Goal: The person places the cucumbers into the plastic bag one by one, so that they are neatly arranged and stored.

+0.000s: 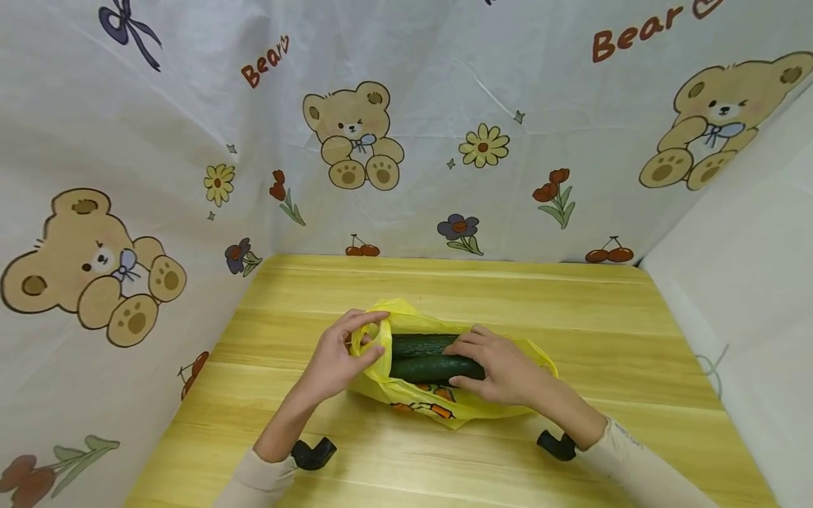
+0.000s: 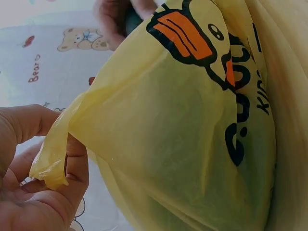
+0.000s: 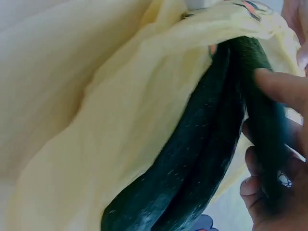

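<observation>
A yellow plastic bag (image 1: 483,410) printed with a duck lies on the table with its opening facing up. Dark green cucumbers (image 1: 422,368) show through the opening. At the bag's left end, my left hand (image 1: 333,360) holds the bag's handle strip (image 2: 55,149) between thumb and curled fingers. My right hand (image 1: 504,363) reaches into the opening from the right. In the right wrist view, its thumb and fingers grip one cucumber (image 3: 262,96). Two more cucumbers (image 3: 173,159) lie side by side next to it, partly covered by the bag.
The wooden table (image 1: 305,296) has a patterned cloth (image 1: 419,212) with bears and flowers behind it and on the left. A white wall surface (image 1: 749,282) stands at the right. Black elbow-shaped pieces (image 1: 314,454) sit beside both wrists.
</observation>
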Available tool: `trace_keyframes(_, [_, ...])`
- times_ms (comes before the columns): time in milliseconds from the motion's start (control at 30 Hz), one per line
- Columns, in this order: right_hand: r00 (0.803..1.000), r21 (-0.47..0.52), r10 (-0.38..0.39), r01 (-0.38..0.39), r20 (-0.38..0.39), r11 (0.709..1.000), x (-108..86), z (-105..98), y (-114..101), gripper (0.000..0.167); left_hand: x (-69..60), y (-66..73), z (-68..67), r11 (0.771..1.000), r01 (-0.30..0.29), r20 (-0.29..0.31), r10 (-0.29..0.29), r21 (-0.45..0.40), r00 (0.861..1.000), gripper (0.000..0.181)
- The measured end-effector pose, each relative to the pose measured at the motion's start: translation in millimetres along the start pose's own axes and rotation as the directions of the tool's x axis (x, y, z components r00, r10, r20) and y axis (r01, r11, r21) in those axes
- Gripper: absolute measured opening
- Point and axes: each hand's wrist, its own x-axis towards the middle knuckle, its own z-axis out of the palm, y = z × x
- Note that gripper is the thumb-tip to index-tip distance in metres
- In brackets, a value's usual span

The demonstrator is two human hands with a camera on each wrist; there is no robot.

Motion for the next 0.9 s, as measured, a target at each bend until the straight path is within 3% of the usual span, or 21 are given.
trace_keyframes(133, [0.997, -0.070, -0.072, 0.071, -0.007, 0.995, -3.0, 0, 1, 0.032, 2.0, 1.3, -2.2, 1.000, 0.002, -0.017, -0.001, 0.007, 1.000, 0.054])
trace_keyframes(267, [0.998, -0.073, -0.064, 0.064, 0.010, 0.995, -9.1, 3, 3, 0.030, 2.3, 0.6, -2.9, 1.000, 0.008, -0.039, -0.008, 0.002, 0.999, 0.054])
trace_keyframes(533, [0.999, 0.021, 0.053, -0.052, -0.003, 0.998, -27.1, -4, 12, 0.023, 1.7, -3.9, -3.6, 1.000, 0.016, -0.042, -0.016, -0.005, 0.999, 0.053])
trace_keyframes(733, [0.989, 0.028, 0.147, -0.147, -0.015, 0.989, -41.7, -11, 19, 0.023, -4.1, -9.7, -3.6, 0.998, 0.008, -0.009, -0.007, 0.070, 1.000, 0.050])
trace_keyframes(900, [0.983, 0.035, 0.176, -0.174, -0.054, 0.984, -54.8, -14, 28, 0.023, -11.5, -14.6, -3.9, 0.994, -0.025, 0.007, 0.024, 0.111, 1.000, 0.042])
